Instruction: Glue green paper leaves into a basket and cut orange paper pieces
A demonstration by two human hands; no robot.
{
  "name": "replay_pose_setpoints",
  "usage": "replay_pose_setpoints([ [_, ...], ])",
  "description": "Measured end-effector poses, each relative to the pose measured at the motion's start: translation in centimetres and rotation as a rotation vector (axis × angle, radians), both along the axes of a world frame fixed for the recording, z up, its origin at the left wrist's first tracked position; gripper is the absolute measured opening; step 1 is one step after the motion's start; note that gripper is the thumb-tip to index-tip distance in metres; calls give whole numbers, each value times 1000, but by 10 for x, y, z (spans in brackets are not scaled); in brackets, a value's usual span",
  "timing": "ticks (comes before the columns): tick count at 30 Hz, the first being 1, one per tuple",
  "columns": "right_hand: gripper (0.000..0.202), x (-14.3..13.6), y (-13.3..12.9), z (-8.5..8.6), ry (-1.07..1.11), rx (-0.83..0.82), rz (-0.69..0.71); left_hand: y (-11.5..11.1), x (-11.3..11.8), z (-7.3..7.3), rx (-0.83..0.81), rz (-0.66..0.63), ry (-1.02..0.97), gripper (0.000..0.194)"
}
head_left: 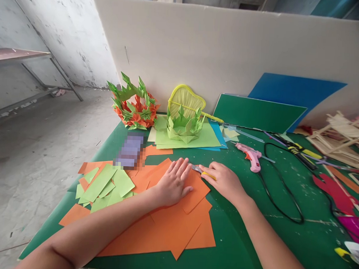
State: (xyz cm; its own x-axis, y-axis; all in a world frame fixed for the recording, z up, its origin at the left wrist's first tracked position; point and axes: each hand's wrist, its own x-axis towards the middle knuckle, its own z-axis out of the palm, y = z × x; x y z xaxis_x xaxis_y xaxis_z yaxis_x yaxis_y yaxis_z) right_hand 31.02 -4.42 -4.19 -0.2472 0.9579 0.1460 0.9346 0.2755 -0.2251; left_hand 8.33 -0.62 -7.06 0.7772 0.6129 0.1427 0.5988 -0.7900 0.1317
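Observation:
My left hand lies flat with its fingers stretched over overlapping orange paper sheets. Just right of its fingertips, my right hand is closed around a yellow-handled cutter, whose metal end points left toward the left fingers at the paper's upper edge. Light green paper pieces lie on the orange sheets at the left. Behind the hands, a green folded-paper crown rests on light green sheets.
A green and orange folded-paper ring stands at the back left. On the green table, a pink glue gun with a black cord lies right of my right hand. Pliers and wooden frames are farther right.

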Motion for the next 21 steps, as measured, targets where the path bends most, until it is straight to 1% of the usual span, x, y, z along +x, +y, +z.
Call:
replay_pose_setpoints([
  [3, 40, -12, 4, -3, -46, 55, -42, 0, 0, -2, 14, -4, -10, 77],
  [6, 40, -16, 6, -8, -68, 113, -71, 0, 0, -2, 13, -7, -14, 75],
  [9, 40, -8, 6, -12, -78, 152, -81, -1, 0, 2, -11, -3, -37, 69],
  [13, 40, 8, 3, -14, -79, 180, -161, -3, -1, 11, -62, 1, -57, 62],
  [15, 40, 11, 2, -13, -74, 204, -184, -3, -1, 16, -74, 3, -75, 61],
  [17, 40, 10, 0, -11, -70, 249, -163, -3, -1, 18, -76, 13, -98, 61],
  [21, 38, 0, -6, -5, 9, 288, -4, -1, 0, 21, -68, 64, -120, 67],
])
